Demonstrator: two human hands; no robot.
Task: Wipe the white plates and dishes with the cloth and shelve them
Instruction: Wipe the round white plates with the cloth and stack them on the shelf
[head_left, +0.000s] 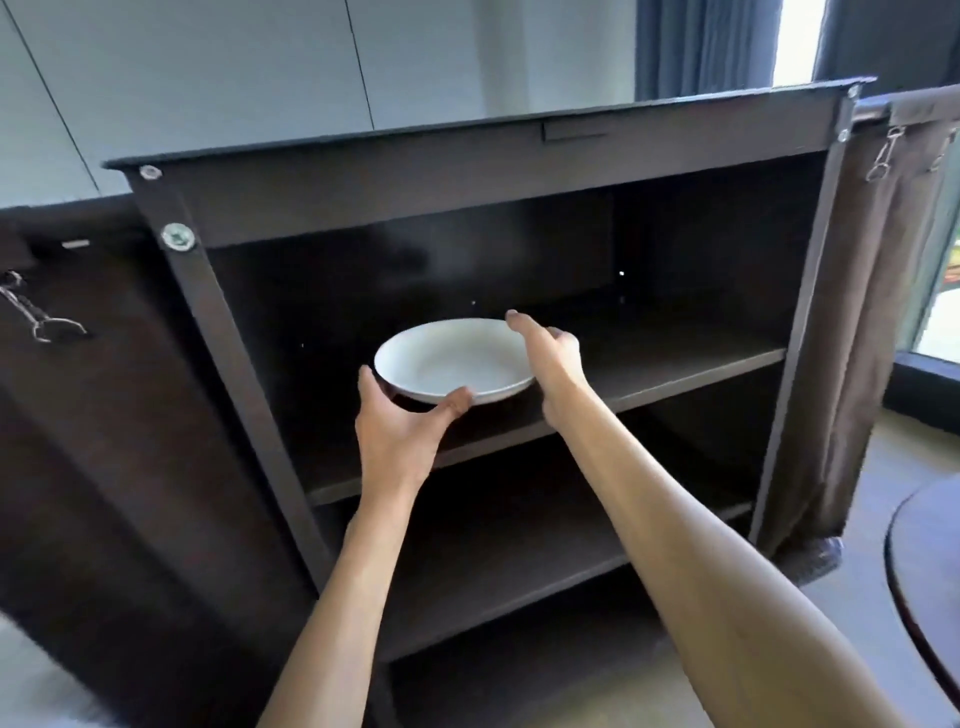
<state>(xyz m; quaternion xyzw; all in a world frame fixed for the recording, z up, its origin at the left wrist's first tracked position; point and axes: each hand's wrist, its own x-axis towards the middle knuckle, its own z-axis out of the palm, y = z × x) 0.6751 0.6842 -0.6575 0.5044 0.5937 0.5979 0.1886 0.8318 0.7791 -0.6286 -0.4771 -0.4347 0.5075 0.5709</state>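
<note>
- Setting a round white ceramic dish (453, 358) onto the upper dark wooden shelf (675, 371) of an open dark-brown cabinet (467, 150) appears to be the step in hand; the dish sits toward the left-middle of that shelf, near its front edge, though whether its base already rests fully on the board cannot be told.
- The left hand (400, 431) cups the near-left rim, thumb curled onto the front edge and fingers reaching round the left side, so it holds the dish.
- The right hand (545, 358) lies along the right rim with the forefinger stretched toward the back edge; its other fingers are hidden behind the dish, so whether they curl under it cannot be told with certainty, though it seems to steady rather than clamp.
- To do this well, the person would likely keep the dish level, lower it until the base is flat on the shelf, then slide it a little further from the front edge before letting go.
- Releasing one hand at a time seems wise, the right first, since the left carries the firmer hold.
- The lower shelf (519, 577) lies bare beneath, and a dark fabric panel with metal clips (883, 249) hangs at the cabinet's right side; neither obstructs the placing.
- No cloth shows in view, so wiping of this dish is judged done.
</note>
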